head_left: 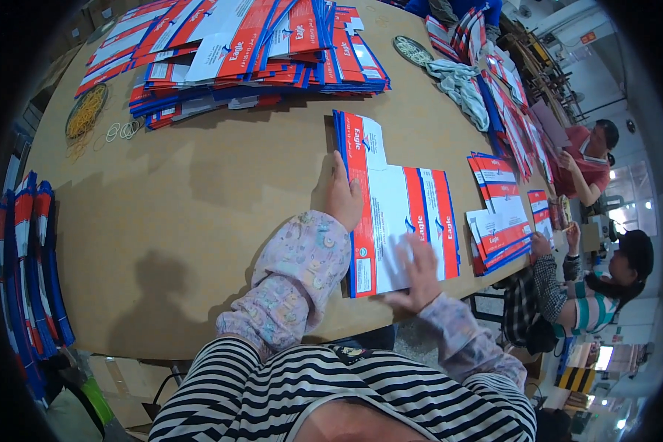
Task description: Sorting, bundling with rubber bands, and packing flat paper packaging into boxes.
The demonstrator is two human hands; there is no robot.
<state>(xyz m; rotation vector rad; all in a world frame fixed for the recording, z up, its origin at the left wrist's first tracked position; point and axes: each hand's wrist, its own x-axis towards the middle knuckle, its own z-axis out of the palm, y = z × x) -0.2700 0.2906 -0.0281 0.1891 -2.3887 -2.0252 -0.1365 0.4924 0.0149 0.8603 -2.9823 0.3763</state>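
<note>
A flat, unfolded carton blank [398,206] in red, white and blue lies on the brown table [199,221] right in front of me. My left hand [343,197] rests at its left edge, fingers together, pressing on the card. Spread flat on the lower middle of the same blank is my right hand [417,274], blurred with motion. Neither hand grips anything. Both forearms wear pale patterned sleeves.
A big heap of the same blanks [250,51] fills the far side. Rubber bands [87,112] lie in a dish at the far left. A grey cloth [460,85] and smaller stacks [501,214] sit to the right, where two other people work. Bundled blanks [29,265] stand at the left.
</note>
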